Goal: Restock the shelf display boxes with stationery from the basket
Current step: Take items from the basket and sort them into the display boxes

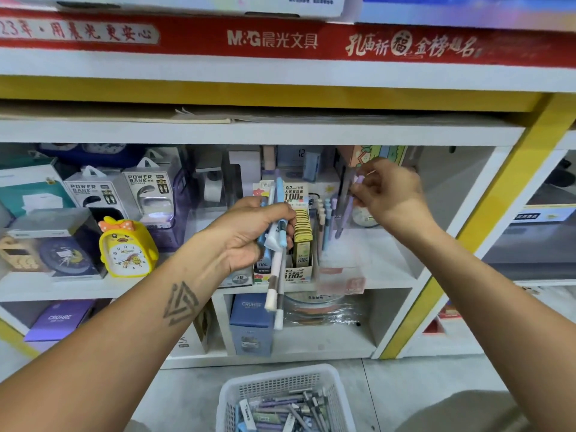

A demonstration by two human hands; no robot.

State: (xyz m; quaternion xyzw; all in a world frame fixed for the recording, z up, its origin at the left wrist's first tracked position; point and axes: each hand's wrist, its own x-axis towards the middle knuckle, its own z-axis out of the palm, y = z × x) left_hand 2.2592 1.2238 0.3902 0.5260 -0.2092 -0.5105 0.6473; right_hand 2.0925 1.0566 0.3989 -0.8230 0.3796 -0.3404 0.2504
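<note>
White shelf (374,263) with yellow trim stands over grey floor (405,378); white basket (280,381) below. Left hand (249,235) grips pens (277,244); right hand (389,194) pinches a purple pen (346,213).

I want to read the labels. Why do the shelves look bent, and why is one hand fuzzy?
Head view: the wide-angle lens bows the shelf edge and red banner; the right hand with its purple pen looks motion-blurred; the left hand is sharper; the plastic wrap below shows glare.
</note>
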